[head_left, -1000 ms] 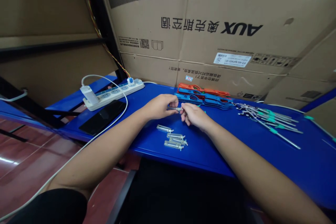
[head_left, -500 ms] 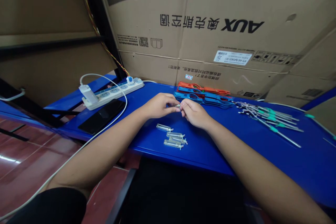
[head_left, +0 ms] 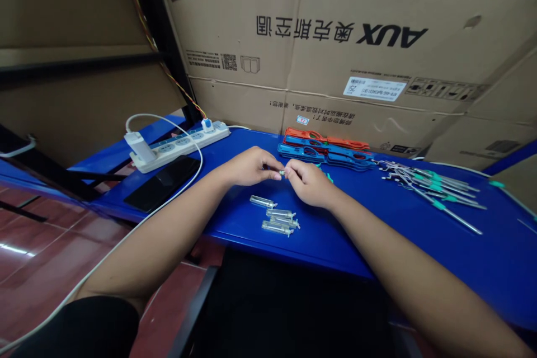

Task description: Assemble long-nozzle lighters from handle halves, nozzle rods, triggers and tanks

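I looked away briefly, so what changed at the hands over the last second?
The left hand and right hand moved toward each other, and their fingertips now pinch a small clear part, mostly hidden between them; nothing was let go. The clear parts on the table and the plastic tools stayed where they were.

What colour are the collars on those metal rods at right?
Teal green collars, clearest in the head view.

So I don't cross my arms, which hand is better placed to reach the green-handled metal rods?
Your right hand, probably: it is closer to the green-handled metal rods, while your left hand would have to cross it.
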Available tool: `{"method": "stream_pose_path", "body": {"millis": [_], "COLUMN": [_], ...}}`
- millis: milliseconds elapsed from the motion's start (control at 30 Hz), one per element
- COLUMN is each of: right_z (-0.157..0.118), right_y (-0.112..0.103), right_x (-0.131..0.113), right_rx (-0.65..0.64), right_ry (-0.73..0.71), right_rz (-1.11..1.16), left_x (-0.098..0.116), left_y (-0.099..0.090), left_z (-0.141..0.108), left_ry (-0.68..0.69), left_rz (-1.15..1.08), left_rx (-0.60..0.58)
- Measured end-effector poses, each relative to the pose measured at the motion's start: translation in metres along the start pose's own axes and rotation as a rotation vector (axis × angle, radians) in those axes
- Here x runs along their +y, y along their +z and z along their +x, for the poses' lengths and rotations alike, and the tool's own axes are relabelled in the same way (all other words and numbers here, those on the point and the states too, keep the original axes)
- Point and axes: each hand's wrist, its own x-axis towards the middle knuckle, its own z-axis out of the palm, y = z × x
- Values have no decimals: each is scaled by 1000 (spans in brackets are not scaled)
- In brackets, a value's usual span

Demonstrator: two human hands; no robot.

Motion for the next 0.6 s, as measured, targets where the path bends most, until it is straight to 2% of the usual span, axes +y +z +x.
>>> {"method": "stream_pose_path", "body": {"millis": [167,267,400,500,600], "right_z": [-1,-2,0,14,36], "right_y": [-2,-5,-14,-17,-8], "right_x": [-2,-5,-2,5,10], "right_rx": [85,141,263,234,41], "right_ry": [-75,-123,-85,14,65], "right_rz": [20,28,81,27,-226], "left_x": [3,6,5,-2,-8], "left_y": [5,8,-6,-25,-34], "left_z": [3,5,-1,-11,-20], "left_ry": [16,38,8,-139,-205], "left_rz": [-57,-107,-135,-35,-44], "left_rx": [127,152,155,72,-175]}}
